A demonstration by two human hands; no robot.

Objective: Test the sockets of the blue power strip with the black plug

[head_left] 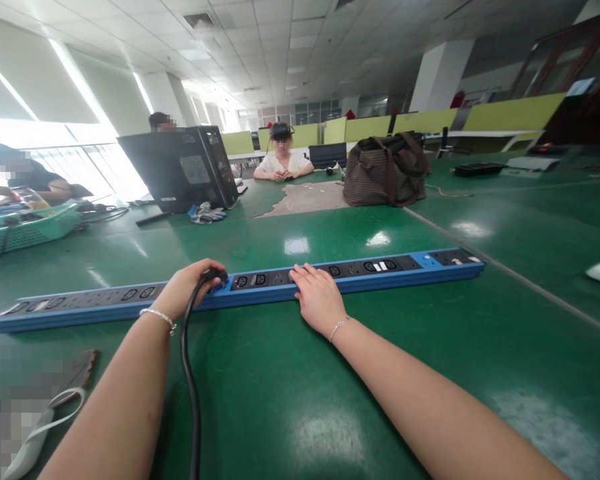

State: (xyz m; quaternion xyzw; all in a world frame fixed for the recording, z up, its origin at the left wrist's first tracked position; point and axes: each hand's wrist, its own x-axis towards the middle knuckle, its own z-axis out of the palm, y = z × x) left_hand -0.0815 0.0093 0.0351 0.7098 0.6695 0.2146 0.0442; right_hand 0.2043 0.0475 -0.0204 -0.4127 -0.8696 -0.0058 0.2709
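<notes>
so, black plug (217, 274) in left grip (191, 285)

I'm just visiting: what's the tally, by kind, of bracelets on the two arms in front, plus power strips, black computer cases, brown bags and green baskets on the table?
Bracelets: 2
Power strip: 1
Computer case: 1
Bag: 1
Basket: 1
Total: 6
</notes>
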